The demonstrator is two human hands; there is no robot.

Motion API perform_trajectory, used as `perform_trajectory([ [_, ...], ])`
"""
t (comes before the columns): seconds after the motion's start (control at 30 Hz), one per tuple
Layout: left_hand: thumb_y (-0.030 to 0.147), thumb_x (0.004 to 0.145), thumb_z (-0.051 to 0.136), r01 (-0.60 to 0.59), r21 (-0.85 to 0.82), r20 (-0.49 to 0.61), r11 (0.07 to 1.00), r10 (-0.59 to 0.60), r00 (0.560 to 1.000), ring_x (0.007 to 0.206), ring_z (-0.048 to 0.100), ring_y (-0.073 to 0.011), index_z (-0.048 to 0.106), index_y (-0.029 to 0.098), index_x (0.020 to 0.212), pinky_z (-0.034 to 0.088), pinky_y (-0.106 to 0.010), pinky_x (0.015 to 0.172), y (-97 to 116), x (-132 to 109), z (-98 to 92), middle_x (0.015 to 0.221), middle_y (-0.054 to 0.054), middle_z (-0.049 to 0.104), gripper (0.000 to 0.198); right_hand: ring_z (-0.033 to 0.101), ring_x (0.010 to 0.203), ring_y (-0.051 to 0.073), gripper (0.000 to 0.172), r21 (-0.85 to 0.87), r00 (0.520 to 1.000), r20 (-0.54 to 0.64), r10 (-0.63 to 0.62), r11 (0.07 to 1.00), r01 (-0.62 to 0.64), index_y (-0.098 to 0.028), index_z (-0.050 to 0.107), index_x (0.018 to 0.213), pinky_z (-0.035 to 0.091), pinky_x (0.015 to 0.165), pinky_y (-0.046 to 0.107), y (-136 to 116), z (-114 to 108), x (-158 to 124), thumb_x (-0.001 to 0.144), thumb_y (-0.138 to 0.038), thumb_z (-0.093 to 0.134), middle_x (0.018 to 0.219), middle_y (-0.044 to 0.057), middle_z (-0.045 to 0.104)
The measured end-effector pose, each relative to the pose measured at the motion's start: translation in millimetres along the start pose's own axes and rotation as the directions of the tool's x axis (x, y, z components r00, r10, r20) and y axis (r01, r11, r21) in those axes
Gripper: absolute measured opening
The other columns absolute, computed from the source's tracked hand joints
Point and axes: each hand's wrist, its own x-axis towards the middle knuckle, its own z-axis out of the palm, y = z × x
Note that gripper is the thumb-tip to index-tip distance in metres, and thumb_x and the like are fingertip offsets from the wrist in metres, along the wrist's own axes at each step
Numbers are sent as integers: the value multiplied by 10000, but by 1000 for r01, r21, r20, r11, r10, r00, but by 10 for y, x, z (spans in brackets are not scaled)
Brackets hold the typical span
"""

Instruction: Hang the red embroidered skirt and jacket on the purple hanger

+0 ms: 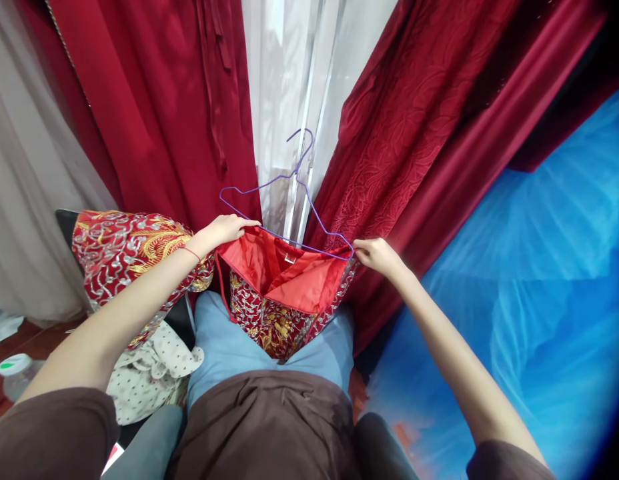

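Note:
A red garment with gold and silver embroidery (279, 327) hangs in front of my lap, its plain red lining and a small white label facing up. My left hand (228, 229) pinches its upper left edge, close to the lower bar of a purple wire hanger (308, 203). At the right end of that bar, my right hand (378, 255) is closed on the garment's other top corner. The hanger stands above the garment with its hook pointing up, free of any rail. Whether the fingers also grip the wire is hidden.
Another red embroidered piece (134, 260) lies on a black surface to the left, above white polka-dot cloth (152, 367). A clear jar with a white lid (14, 365) stands at far left. Dark red curtains (179, 113) hang ahead; blue tulle (529, 320) fills the right.

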Motion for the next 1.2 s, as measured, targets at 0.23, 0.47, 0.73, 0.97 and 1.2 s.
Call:
perform_trajectory([
  [0.23, 241, 962, 394, 3, 25, -4, 1000, -3, 1000, 1007, 696, -236, 441, 367, 1501, 488, -295, 849, 30, -40, 6, 1171, -66, 734, 556, 543, 554, 136, 231, 72, 997, -25, -78, 994, 79, -189, 642, 794, 400, 610, 229, -69, -63, -184, 781, -142, 416, 681, 30, 655],
  [0.47, 221, 956, 399, 6, 85, 6, 996, -6, 1000, 984, 707, -239, 433, 329, 1511, 493, -280, 772, 173, -99, -87, 1184, -109, 726, 567, 522, 504, 131, 187, 72, 987, -84, -137, 987, 143, -207, 601, 724, 369, 559, 232, -188, -153, -182, 766, -142, 431, 594, 7, 604],
  [0.73, 163, 918, 420, -21, 116, -15, 993, 23, 1000, 1020, 706, -257, 464, 285, 1497, 493, -283, 756, 204, -22, -31, 1195, -137, 721, 593, 411, 447, 110, 150, 9, 975, -195, -108, 994, 112, -215, 475, 590, 312, 530, 246, -346, -275, -257, 715, -145, 430, 515, -21, 492],
  [0.97, 133, 928, 416, -21, 121, -18, 992, 23, 1000, 1060, 697, -258, 497, 222, 1463, 485, -275, 758, 298, 47, 29, 1177, -163, 718, 548, 439, 464, 108, 180, 50, 964, -196, -177, 980, 190, -204, 568, 625, 324, 537, 246, -449, -394, -355, 719, -129, 434, 542, -15, 532],
  [1.2, 486, 1024, 367, -30, 64, -76, 998, 34, 997, 1032, 702, -295, 659, 137, 1218, 470, -294, 762, 415, 14, -4, 1074, -176, 729, 495, 441, 463, 104, 193, 38, 967, -207, -147, 987, 158, -197, 606, 663, 331, 537, 238, -502, -404, -428, 721, -130, 434, 563, -9, 560],
])
